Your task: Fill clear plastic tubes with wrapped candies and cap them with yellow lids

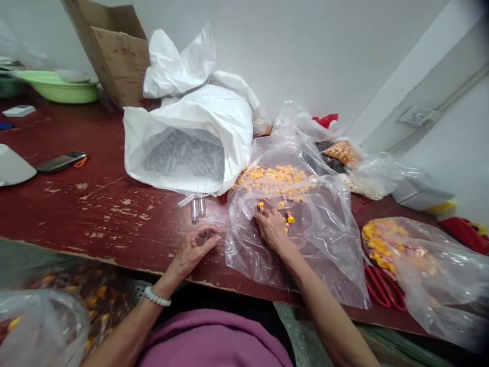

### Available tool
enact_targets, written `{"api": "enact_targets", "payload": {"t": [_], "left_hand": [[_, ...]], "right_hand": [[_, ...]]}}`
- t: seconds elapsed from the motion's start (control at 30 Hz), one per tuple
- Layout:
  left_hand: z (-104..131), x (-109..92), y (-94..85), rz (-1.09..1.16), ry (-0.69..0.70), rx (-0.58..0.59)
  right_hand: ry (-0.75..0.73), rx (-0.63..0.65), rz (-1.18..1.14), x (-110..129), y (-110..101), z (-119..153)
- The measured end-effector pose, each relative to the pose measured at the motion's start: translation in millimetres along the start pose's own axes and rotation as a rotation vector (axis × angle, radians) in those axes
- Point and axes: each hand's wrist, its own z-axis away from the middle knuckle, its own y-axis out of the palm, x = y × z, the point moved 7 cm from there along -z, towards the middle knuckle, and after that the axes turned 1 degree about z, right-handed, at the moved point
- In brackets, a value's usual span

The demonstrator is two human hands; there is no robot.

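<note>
My left hand (194,250) is curled around a clear plastic tube (203,235) near the table's front edge, with the tube's round open end facing up. Several more clear tubes (194,210) rest just beyond it, by the mouth of a white sack (237,120) full of such tubes. Over a clear plastic bag (244,244), my right hand (272,229) has its fingertips closed at a small yellow cap with a red patterned part (261,206). A few similar yellow caps (290,219) lie beside that hand, and a heap of yellow caps (282,176) spreads farther back in the bag.
Red-handled scissors (384,288) and another bag of yellow-capped pieces (385,242) lie at the right. A phone (61,162), a green basin (61,86) and a cardboard box (124,61) are on the left. Below the table's edge, filled tubes (95,300) sit at lower left.
</note>
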Motion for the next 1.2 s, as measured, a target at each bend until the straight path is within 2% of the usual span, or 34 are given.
{"api": "enact_targets", "payload": {"t": [0.1,0.17,0.27,0.3,0.37,0.47,0.63,0.8,0.93,1.0,1.07,1.13,1.2], "left_hand": [[0,1,3.5,-0.005,0.016,0.045],[0,-3,4.6,-0.002,0.045,0.056],[1,-10,6.4,0.001,0.072,0.079],[1,-12,7.4,0.001,0.076,0.093],[2,-15,10.0,-0.004,0.094,0.135],[3,-18,14.4,-0.003,0.143,0.205],[3,-15,14.2,0.024,0.155,0.223],[0,-12,9.5,0.026,0.178,0.165],[-1,-15,8.6,-0.036,0.215,0.124],[-1,-17,9.7,-0.075,0.222,0.129],[-1,-16,10.2,-0.093,0.205,0.138],[-2,-13,7.6,-0.106,0.173,0.104],[-3,-11,4.8,-0.128,0.16,0.063]], "right_hand": [[0.05,-0.076,-0.077,4,-10,0],[0.125,-0.168,-0.277,14,-22,6],[0.23,-0.254,-0.77,46,-28,18],[0.228,-0.252,-0.879,61,-26,21],[0.189,-0.232,-0.953,89,-19,22],[0.128,-0.218,-0.912,112,-9,21],[-0.013,-0.193,-0.707,114,-12,22],[-0.162,-0.112,-0.525,126,-16,32],[-0.193,-0.096,-0.421,138,-17,37],[-0.212,-0.065,-0.396,138,-19,36],[-0.18,-0.087,-0.404,123,-25,34],[-0.048,-0.196,-0.387,88,-35,32],[0.135,-0.301,-0.276,43,-43,32]]}}
